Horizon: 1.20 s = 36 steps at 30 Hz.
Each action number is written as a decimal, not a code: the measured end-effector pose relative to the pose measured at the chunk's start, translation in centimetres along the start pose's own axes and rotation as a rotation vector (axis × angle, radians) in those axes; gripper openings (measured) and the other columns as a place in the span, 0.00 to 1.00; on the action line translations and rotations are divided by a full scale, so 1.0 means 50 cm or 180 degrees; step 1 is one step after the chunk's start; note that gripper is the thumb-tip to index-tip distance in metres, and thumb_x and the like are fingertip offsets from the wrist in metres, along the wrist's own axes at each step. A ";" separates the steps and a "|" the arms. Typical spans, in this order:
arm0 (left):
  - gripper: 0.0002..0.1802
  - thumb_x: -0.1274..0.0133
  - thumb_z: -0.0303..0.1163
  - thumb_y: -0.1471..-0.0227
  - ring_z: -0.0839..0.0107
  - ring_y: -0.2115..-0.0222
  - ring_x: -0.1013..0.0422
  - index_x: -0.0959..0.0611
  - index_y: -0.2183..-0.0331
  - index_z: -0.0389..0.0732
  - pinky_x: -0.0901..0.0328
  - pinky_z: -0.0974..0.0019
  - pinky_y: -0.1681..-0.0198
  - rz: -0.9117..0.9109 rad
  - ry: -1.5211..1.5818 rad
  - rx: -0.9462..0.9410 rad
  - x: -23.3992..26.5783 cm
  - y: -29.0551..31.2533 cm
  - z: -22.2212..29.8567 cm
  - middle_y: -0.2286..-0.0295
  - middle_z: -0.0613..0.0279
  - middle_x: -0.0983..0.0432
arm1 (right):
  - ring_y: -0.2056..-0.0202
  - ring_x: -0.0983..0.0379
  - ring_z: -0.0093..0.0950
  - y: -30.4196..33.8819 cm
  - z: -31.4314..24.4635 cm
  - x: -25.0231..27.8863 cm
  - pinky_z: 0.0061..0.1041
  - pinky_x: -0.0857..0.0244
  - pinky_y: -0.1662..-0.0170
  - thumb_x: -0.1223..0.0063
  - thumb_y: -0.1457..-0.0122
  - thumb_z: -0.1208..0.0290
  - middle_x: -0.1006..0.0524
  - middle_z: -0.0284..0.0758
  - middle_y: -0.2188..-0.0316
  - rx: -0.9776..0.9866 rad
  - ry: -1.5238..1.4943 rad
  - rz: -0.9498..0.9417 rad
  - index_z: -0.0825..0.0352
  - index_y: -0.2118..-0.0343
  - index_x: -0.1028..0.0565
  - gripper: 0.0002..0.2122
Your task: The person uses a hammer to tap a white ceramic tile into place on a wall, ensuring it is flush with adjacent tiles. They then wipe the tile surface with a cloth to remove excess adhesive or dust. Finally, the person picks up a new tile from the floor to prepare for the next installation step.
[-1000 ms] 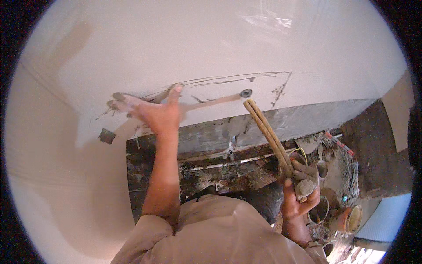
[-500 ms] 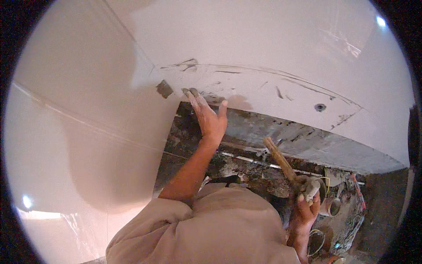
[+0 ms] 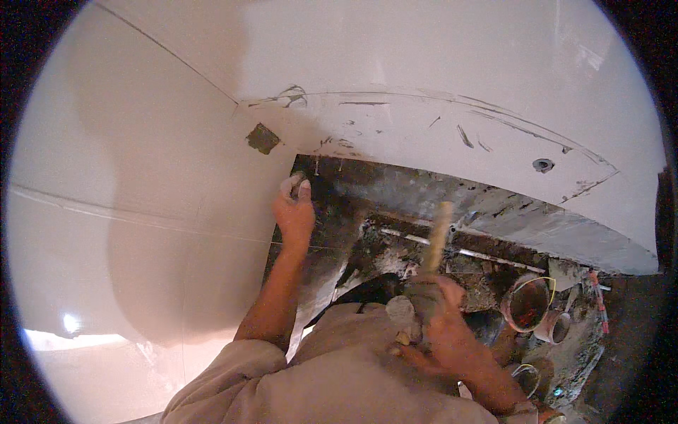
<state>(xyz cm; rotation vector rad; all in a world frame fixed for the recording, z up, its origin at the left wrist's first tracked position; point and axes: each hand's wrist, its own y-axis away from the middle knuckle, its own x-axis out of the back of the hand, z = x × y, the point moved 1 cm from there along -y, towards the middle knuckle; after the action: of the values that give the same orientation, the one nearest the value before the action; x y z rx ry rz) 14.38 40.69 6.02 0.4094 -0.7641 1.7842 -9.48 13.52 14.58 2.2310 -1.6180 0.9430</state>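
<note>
My left hand is raised at the inner corner of a dark recess, beside the pale wall panel. Its fingers are curled together, their tips dusted white, around something small and dark that I cannot make out. Lower right, close to my body, my right hand is closed round a wooden-handled tool, gripping near its bulky grey head. The handle points away from me; motion blurs both hand and tool, so the exact kind is unclear. A pale grey lump shows at the head's left side.
A pale upper panel bears grey smears and a small round hole. A dark square patch marks the left panel. Below right lie a bucket with a yellow handle, a smaller pot and a white rod on rough ground.
My left hand has come down off the upper panel's lower edge to the recess corner, its spread fingers now curled. My right hand has swung left toward my body with the wooden-handled tool.
</note>
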 end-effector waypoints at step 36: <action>0.16 0.35 0.43 0.50 0.46 0.75 0.25 0.15 0.73 0.38 0.31 0.50 0.69 0.0309 -0.2186 -0.1995 0.098 -0.229 0.192 0.77 0.48 0.21 | 0.48 0.31 0.37 -0.407 0.056 -0.336 0.39 0.47 0.40 0.38 0.54 0.53 0.19 0.37 0.63 0.2045 0.0783 -0.0658 0.63 0.69 0.17 0.17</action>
<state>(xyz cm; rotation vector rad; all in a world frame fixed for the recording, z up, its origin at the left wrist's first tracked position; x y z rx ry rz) 22.52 39.92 19.44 0.5646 -1.7832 1.3748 7.00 32.33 5.80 2.4570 -1.0429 1.7805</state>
